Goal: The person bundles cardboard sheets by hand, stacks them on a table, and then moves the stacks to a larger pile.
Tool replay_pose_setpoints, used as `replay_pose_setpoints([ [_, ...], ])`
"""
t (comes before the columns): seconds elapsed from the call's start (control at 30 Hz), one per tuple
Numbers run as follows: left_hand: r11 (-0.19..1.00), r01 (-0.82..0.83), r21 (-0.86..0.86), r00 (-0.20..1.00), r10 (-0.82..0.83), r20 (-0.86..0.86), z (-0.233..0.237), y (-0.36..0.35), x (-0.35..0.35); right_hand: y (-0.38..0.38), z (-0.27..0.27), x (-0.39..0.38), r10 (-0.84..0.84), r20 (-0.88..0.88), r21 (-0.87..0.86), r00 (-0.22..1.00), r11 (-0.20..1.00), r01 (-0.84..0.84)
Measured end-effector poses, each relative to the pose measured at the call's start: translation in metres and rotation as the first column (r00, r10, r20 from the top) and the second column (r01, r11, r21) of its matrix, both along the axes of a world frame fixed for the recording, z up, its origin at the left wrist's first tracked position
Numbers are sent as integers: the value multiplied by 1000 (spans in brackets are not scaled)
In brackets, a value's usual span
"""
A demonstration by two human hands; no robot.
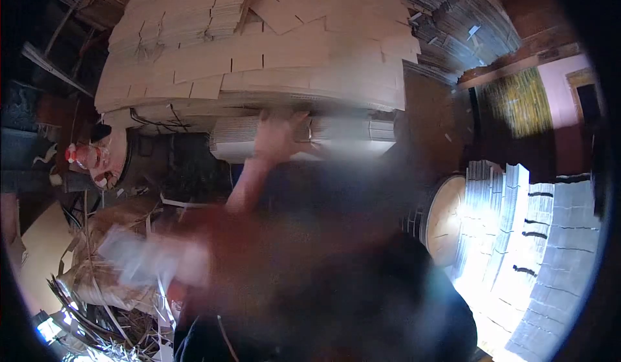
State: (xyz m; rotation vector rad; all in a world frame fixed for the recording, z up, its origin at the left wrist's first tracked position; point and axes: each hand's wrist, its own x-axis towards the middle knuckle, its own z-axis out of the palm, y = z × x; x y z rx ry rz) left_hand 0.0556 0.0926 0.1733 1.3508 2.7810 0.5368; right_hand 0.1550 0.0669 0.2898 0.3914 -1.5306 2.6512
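Observation:
My left hand (pixel 278 137) reaches forward with its fingers spread and rests on a bundle of folded cardboard (pixel 234 137) beneath the front edge of a large cardboard pile (pixel 272 71). Across my body, my right hand (pixel 191 258) is at the lower left, smeared by motion. A whitish, flat-looking object (pixel 132 255) extends from it, too blurred to identify. The right part of the bundle is partly veiled by a hazy blur.
Brightly lit stacks of cardboard (pixel 498 219) stand at the right beside a round tan surface (pixel 446 219). More stacks (pixel 466 32) are at the upper right. Brown wrapped material (pixel 107 278) and loose straps lie lower left. A red-and-white item (pixel 87 156) is at the left.

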Motion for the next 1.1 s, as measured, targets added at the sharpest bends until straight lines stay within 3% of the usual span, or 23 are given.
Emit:
replay_pose_setpoints([
  [0.07,973,124,195,979,-152,136,3,-9,-7,-6,32,11,54,-127,50,990,998,-48],
  [0.13,976,156,153,970,-181,162,10,-17,-9,-10,59,13,94,-269,97,959,993,-70],
  [0.2,937,189,293,920,-273,280,8,-21,-10,-3,70,13,155,-393,175,906,980,-92],
  [0.23,935,165,315,927,-256,274,6,-20,-8,20,58,7,4,-393,558,920,796,235],
  [0.27,931,162,327,926,-258,276,-6,-22,-11,54,39,2,-125,-450,804,884,375,462],
  [0.3,916,144,375,922,-261,285,-29,-25,-16,83,22,9,-320,-298,829,900,381,410],
  [0.33,897,118,427,919,-261,294,-43,-22,-16,114,-12,17,-414,-393,890,821,54,453],
  [0.37,916,140,376,960,-218,174,7,-15,-4,143,-32,28,-403,-445,894,800,-140,426],
  [0.4,906,133,401,974,-195,117,0,-10,-2,163,-46,37,-392,-493,864,777,-326,384],
  [0.43,906,131,402,979,-182,90,5,-7,0,174,-59,42,-396,-484,867,780,-337,366],
  [0.5,903,146,404,980,-188,65,9,-1,3,192,-77,48,-310,-552,797,774,-468,381],
  [0.57,886,-2,464,984,-80,157,8,1,1,200,-90,48,-290,-480,819,828,-486,305],
  [0.67,867,-60,495,978,-48,202,-1,-2,-7,196,-85,38,-271,-356,858,894,-474,198],
  [0.9,871,-23,490,980,-77,182,6,-4,-1,194,-99,48,-371,-357,896,857,-395,203],
  [1.0,881,-50,470,973,-63,221,3,-8,1,195,-98,52,-326,-373,895,868,-373,244],
  [1.1,871,19,491,992,-79,101,1,-12,-3,200,-113,54,-329,-405,890,853,-356,286],
])
